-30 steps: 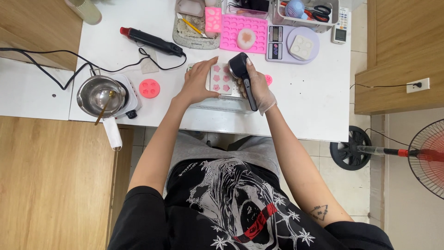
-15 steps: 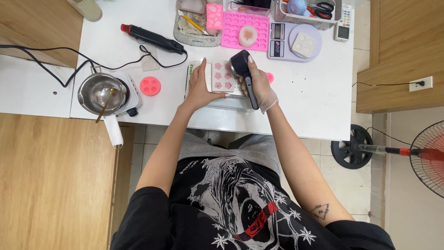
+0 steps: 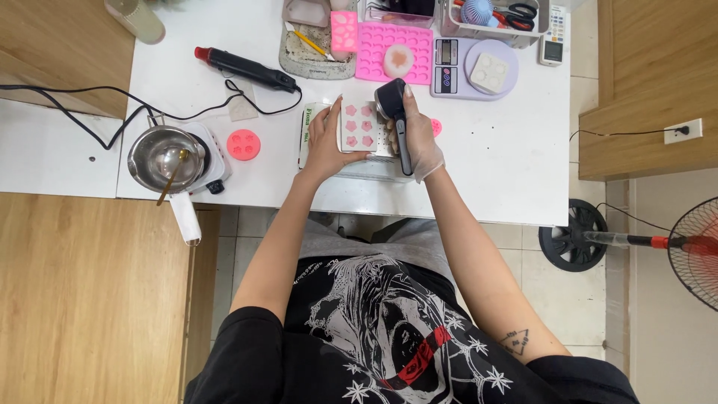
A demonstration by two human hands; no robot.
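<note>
My left hand (image 3: pixel 323 141) holds the left edge of a small white mould (image 3: pixel 359 126) with several pink-filled cavities, resting on a box on the white table (image 3: pixel 493 164). My gloved right hand (image 3: pixel 420 138) grips a black pouring pot (image 3: pixel 392 105) by its long handle, its cup right at the mould's right edge. Whether anything flows from the pot I cannot tell.
A steel pan (image 3: pixel 157 155) with a stick sits on a small hot plate at the left, a round pink mould (image 3: pixel 243 144) beside it. A black heat gun (image 3: pixel 243 69), pink moulds (image 3: pixel 395 51), a scale (image 3: pixel 471 69) and a tray of tools line the far edge. A fan (image 3: pixel 695 251) stands right.
Both hands and the mould stay in place; the pot has shifted only slightly against the mould's right edge.
</note>
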